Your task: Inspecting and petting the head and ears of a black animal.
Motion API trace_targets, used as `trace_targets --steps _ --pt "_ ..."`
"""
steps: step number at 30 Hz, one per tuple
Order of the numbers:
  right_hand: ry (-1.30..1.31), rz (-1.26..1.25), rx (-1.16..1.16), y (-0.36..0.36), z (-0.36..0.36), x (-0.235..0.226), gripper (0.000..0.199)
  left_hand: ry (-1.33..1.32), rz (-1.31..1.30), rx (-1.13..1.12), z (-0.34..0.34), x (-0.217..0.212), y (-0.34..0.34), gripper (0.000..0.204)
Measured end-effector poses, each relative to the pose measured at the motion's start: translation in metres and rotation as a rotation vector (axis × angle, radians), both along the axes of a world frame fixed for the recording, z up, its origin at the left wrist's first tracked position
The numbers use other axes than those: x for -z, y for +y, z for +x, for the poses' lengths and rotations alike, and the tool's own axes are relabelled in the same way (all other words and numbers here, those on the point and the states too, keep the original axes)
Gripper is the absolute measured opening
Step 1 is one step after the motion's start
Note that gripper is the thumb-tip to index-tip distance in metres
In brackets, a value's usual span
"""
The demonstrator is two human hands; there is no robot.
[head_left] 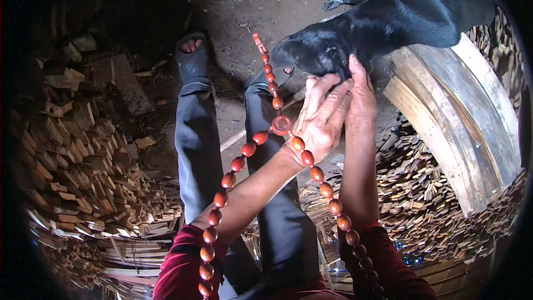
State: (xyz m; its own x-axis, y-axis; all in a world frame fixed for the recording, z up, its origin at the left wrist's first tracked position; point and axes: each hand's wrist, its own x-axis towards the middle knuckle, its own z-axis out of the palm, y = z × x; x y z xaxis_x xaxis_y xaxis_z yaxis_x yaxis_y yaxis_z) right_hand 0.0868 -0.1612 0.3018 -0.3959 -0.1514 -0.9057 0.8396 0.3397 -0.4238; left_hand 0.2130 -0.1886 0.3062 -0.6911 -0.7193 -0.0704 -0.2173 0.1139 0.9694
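Observation:
A black dog (383,28) stands at the upper right, its head lowered toward the left, beside my knees. My left hand (322,116) reaches across to the near side of its head, fingers bent and pressed into the dark coat. Close against it, my right hand (362,94) also grips there, thumb pointing up and the other fingers mostly hidden. Whether an ear or a fold of skin is between the fingers, I cannot tell. A string of reddish-brown wooden beads (237,164) with a round carved medallion (281,125) hangs in front of my forearms.
Small split wood pieces (72,172) are heaped on the left, and more wood scraps (416,178) lie to the right. Curved planks (455,116) rest on the right-hand heap. My legs in grey trousers (195,139) and dark sandals (191,58) stretch over a dirt floor (239,28).

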Motion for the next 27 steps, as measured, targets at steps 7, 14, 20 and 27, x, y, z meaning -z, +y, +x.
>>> trace_targets --steps 7,14,20,27 --pt "-0.021 -0.19 -0.101 0.024 -0.023 0.022 0.046 0.012 0.014 0.077 -0.008 0.0 -0.022 0.042" --pt "-0.075 -0.109 -0.085 0.003 -0.017 0.005 0.049 0.045 0.043 0.133 -0.005 0.002 -0.032 0.039" --pt "-0.121 -0.065 -0.125 0.001 -0.024 0.005 0.043 0.074 0.078 0.191 -0.007 -0.001 -0.046 0.036" --pt "-0.094 0.067 -0.133 0.005 -0.034 0.001 0.043 0.09 0.111 0.215 -0.013 -0.001 -0.051 0.031"
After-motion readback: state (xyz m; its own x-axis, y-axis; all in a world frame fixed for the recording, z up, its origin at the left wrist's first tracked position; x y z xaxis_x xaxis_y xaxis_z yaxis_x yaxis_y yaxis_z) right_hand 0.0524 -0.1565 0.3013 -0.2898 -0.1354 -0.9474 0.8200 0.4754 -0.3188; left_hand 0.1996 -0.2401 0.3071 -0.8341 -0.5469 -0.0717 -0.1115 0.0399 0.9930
